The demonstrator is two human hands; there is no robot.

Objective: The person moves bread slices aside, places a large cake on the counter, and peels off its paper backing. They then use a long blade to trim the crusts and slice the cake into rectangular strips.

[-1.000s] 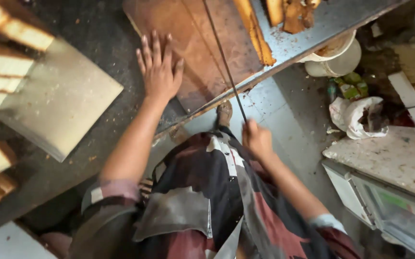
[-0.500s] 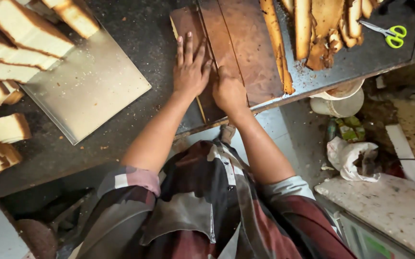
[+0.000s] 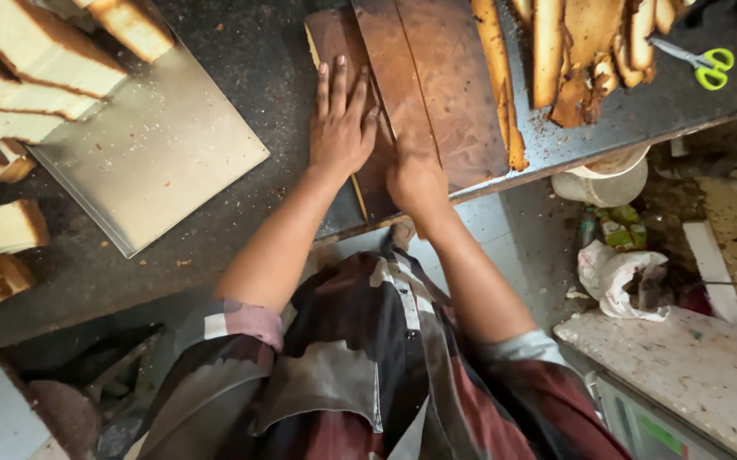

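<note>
We see the left hand (image 3: 340,128) flat on a big brown cake slab (image 3: 411,94) at the near edge of the dark counter (image 3: 240,213), fingers spread and loose, gripping nothing, just pressing down. The right hand (image 3: 415,175) sits just beside it on the same slab, curled down over the near end; we cannot tell whether those fingers clamp anything, a tool there is not visible. The slab lies lengthwise from the near edge toward the far edge, with a seam running along it right where the two hands meet.

We judge the slab soft and crumbly, light for its size, with a dry crust that is not slippery; it would likely break if lifted by one end, so the best hold is flat palms on top or support from underneath.

To the right of it, trimmed crust strips (image 3: 556,60) pile up, and green-handled scissors (image 3: 700,61) lie at the far right corner. At the left, a metal tray (image 3: 155,153) holds cut cake pieces (image 3: 36,68).
</note>
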